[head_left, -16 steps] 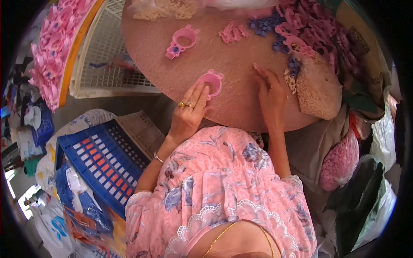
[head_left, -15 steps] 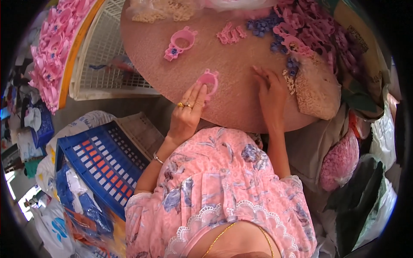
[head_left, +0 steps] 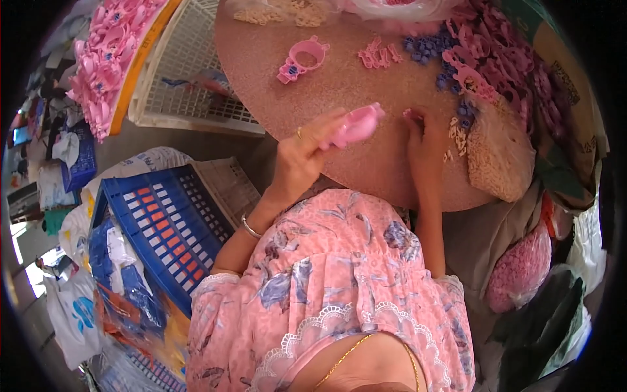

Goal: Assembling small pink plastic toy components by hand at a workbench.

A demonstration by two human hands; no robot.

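Observation:
My left hand (head_left: 304, 153) grips a pink plastic ring-shaped part (head_left: 358, 125) and holds it tilted over the near side of the round table (head_left: 353, 85). To its right, my right hand (head_left: 428, 140) is closed, thumb and fingers together. A small pink spot shows at those fingertips, too small to make out. Farther off lies another pink part (head_left: 307, 57) with a ring and a blue piece on its lower end. Small pink pieces (head_left: 379, 53) lie together at the back. Beside my right hand are loose cream pieces (head_left: 456, 137) and a clear bag of cream pieces (head_left: 501, 153).
Small blue pieces (head_left: 424, 49) and a heap of pink parts (head_left: 496, 59) cover the table's far right. At left stand a white mesh crate (head_left: 189, 108), a yellow-rimmed container of pink parts (head_left: 104, 78) and a blue basket (head_left: 170, 222). A bag of pink pieces (head_left: 519, 271) is at right.
My left hand has lifted and tilted the pink ring-shaped part, moving it right. My right hand's spread fingers have closed together. The whole view has shifted a little.

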